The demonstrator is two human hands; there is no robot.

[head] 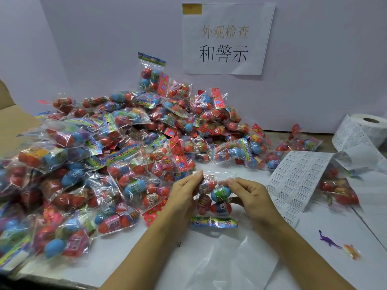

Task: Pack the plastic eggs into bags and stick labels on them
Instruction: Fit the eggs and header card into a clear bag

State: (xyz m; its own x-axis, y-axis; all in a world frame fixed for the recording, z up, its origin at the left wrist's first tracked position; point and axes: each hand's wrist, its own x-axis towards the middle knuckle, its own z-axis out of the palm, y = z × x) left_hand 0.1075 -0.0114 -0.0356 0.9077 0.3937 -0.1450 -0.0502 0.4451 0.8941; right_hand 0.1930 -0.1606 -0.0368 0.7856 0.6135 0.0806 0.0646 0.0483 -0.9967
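Note:
A clear plastic bag [211, 203] holding several coloured plastic eggs, with a colourful header strip at its near end, is held just above the white table [356, 227] in the middle of the head view. My left hand [184, 193] pinches the bag's far left edge between thumb and fingers. My right hand [249, 195] pinches its right side next to a blue and green egg. A sheet of white warning labels [293, 181] lies just right of my hands, fed from a label roll [364, 130] at the far right.
A large heap of packed egg bags [117, 147] fills the left and middle of the table. More bags [337, 191] lie past the label sheet. A purple toy dinosaur [328, 240] and an orange toy [352, 251] lie near right. A paper sign [226, 38] hangs on the wall.

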